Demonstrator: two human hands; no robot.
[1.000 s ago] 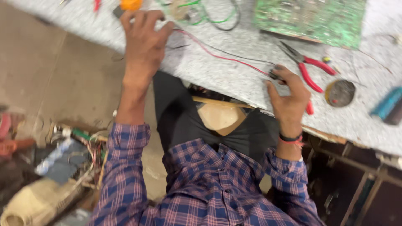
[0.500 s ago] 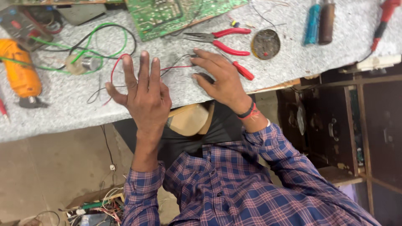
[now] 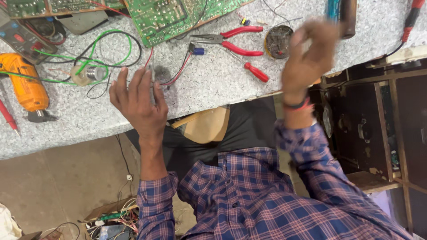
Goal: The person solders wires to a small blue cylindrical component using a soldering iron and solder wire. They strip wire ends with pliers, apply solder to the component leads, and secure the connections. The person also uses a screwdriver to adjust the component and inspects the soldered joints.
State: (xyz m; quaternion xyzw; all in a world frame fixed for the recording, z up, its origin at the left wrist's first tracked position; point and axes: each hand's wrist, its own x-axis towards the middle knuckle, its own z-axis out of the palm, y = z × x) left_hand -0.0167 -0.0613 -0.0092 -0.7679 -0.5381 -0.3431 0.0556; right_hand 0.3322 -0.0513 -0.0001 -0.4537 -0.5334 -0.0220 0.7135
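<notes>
Neither of my hands grips anything. My left hand [image 3: 138, 103] is spread flat, fingers apart, over the front edge of the speckled grey worktop [image 3: 213, 84], its fingertips at the red and black wires [image 3: 175, 73] that run back to the green circuit board [image 3: 178, 15] at the far edge. My right hand [image 3: 307, 60] is raised above the worktop's right end, blurred, fingers loosely curled and holding nothing that I can make out.

Just left of that hand sits a small round tin [image 3: 278, 41] with a dark, messy filling; I cannot tell what it is. Red-handled pliers [image 3: 231, 39] lie beside the tin, and a red-handled screwdriver [image 3: 249, 66] lies nearer the front edge. A small blue capacitor [image 3: 197, 50] rests on the wires by the pliers.

Toward the left end, a spool of solder [image 3: 89, 74] sits among looping green wires [image 3: 106, 49], and an orange drill [image 3: 24, 86] lies near the left edge.
</notes>
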